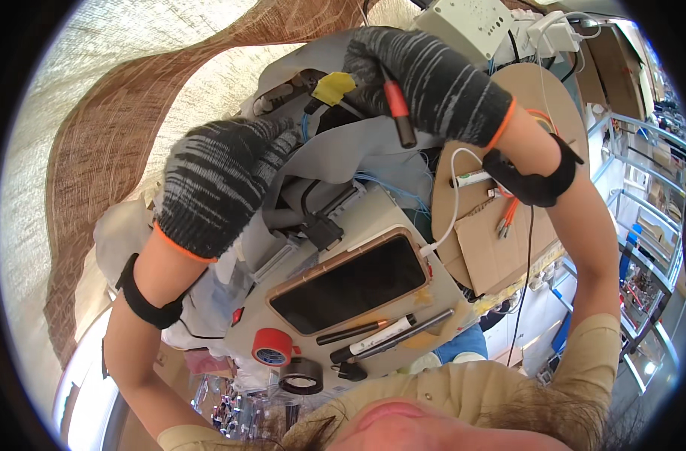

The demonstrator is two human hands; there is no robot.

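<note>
Head view, left hand (pixel 219 184) gloved, fingers curled on grey fabric (pixel 343 154), right hand (pixel 425 79) above tablet (pixel 350 282) gripping red-handled tool (pixel 398 113), yellow tape (pixel 333 88) just beside it

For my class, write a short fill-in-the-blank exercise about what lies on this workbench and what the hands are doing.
1. Both hands wear knitted ____.
2. The right hand holds a tool with a ____ handle.
3. Beside the black tape roll lies a ____ tape roll.
4. The left hand rests on ____ fabric.

Missing words: gloves; red; red; grey
</note>
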